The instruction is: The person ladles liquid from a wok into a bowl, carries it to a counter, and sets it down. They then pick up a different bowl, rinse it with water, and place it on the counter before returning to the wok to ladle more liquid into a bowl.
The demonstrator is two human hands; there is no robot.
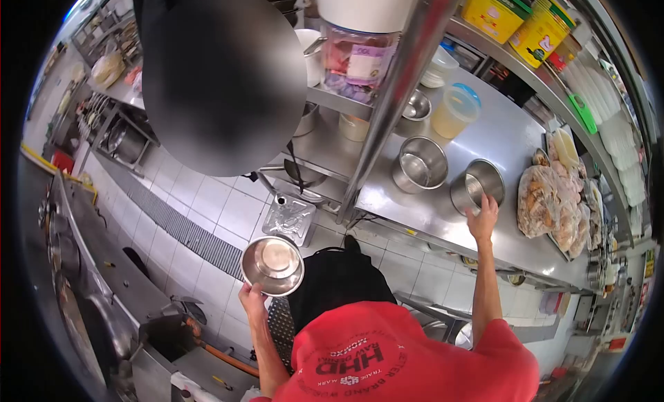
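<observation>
Over the floor on the left, my left hand (pixel 254 298) grips the rim of a shiny metal bowl (pixel 256 260), its thumb over the edge. The bowl is tilted so its inside faces me, and I see nothing in it. At the steel worktable (pixel 387 201), my right hand (pixel 483 221) is closed on the near rim of a deep round metal pot (pixel 476 177). This pot leans slightly and looks empty. Just left of it stands a similar metal pot (pixel 420 165). Behind them are a lidded plastic tub of yellowish contents (pixel 455 111) and a smaller metal bowl (pixel 417 106).
Bagged food (pixel 539 201) lies at the table's right. A steel post (pixel 394 90) rises at the table's left corner. Yellow tins (pixel 539 32) stand on the overhead shelf. A person, their head blurred (pixel 225 84), is close at upper left. A floor drain grate (pixel 176 218) crosses the tiles.
</observation>
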